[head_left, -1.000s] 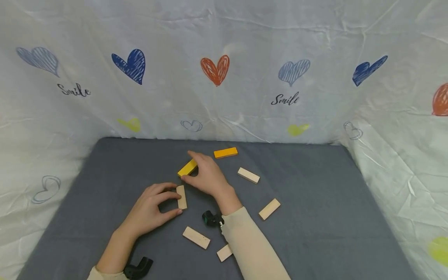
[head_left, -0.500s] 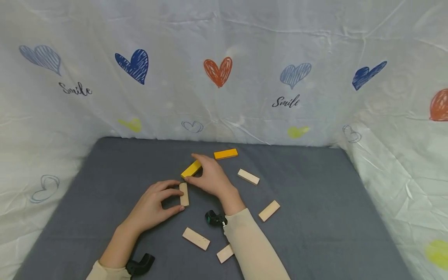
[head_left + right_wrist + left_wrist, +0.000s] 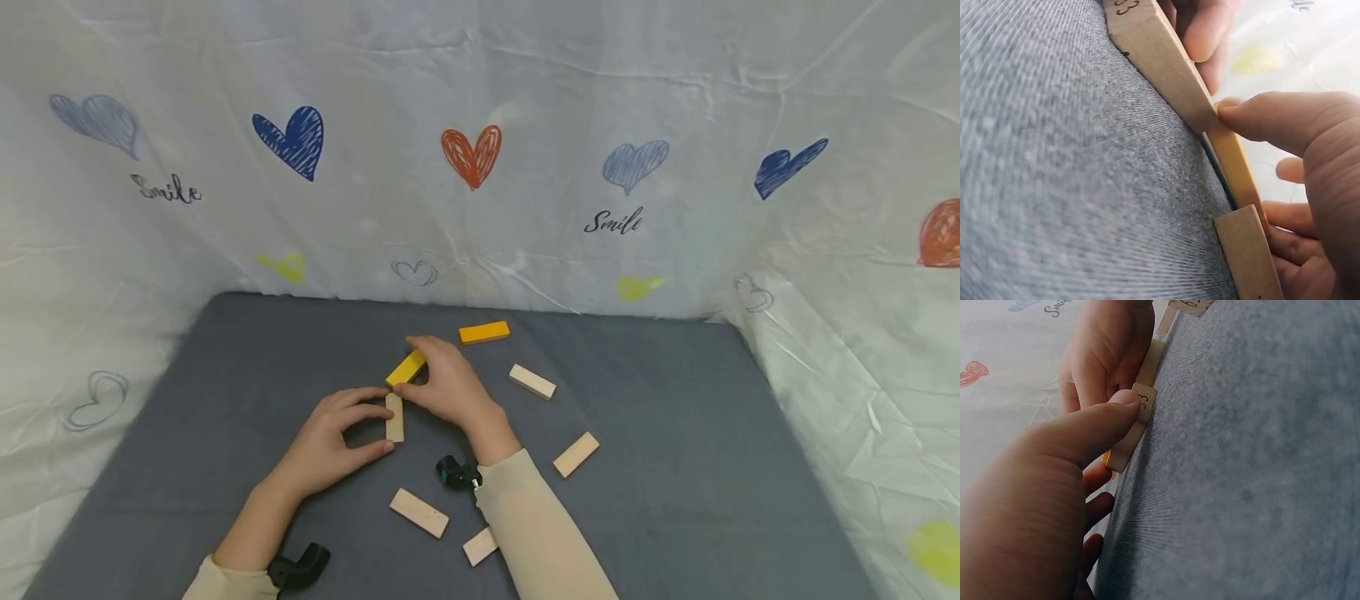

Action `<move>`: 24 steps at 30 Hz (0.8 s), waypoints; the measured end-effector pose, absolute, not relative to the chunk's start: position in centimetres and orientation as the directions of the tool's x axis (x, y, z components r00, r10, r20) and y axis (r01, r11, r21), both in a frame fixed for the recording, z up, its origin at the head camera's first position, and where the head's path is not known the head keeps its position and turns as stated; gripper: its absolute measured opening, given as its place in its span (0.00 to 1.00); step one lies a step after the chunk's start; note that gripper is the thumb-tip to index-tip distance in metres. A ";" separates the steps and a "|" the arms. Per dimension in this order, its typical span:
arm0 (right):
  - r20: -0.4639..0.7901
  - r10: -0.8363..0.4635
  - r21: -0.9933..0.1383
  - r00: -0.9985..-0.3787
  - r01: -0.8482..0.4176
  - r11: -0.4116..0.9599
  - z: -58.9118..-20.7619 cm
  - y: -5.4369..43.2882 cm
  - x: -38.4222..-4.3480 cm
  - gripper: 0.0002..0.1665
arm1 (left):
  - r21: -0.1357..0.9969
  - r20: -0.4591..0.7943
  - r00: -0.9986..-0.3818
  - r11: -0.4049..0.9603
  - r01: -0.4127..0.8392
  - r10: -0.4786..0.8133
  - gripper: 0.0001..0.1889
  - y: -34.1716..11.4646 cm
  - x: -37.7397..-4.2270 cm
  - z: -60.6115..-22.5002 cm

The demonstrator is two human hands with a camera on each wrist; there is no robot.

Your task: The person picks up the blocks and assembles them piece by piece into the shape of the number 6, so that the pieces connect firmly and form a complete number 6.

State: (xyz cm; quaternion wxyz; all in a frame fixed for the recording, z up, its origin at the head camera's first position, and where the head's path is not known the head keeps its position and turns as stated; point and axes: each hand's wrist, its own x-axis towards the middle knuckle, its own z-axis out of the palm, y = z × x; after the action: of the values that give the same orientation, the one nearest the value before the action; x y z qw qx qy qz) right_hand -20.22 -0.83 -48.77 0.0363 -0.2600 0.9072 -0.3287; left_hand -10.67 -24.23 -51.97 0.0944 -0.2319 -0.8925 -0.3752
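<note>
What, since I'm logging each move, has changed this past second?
The left hand has slid its plain block forward and slightly right, narrowing the gap to the yellow block, which the right hand shifted slightly right. Both grips held; the orange block and other plain blocks stayed.

A matt wood block sits at the left hand, a smooth yellow block at the right hand, ribbed cloth beneath.
</note>
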 end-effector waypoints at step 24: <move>0.062 -0.503 -0.602 -0.862 -0.434 0.670 -48.9 -0.3 -20.9 0.36 | 0.606 0.351 -0.860 0.610 0.510 0.370 0.24 -24.1 -10.6 -51.9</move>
State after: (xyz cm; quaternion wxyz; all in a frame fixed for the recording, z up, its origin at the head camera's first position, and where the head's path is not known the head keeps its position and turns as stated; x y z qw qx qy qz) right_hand -20.93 -0.33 -48.87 0.0547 -0.2567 0.9121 -0.3148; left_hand -10.64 -24.08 -51.91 0.0955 -0.2467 -0.8922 -0.3661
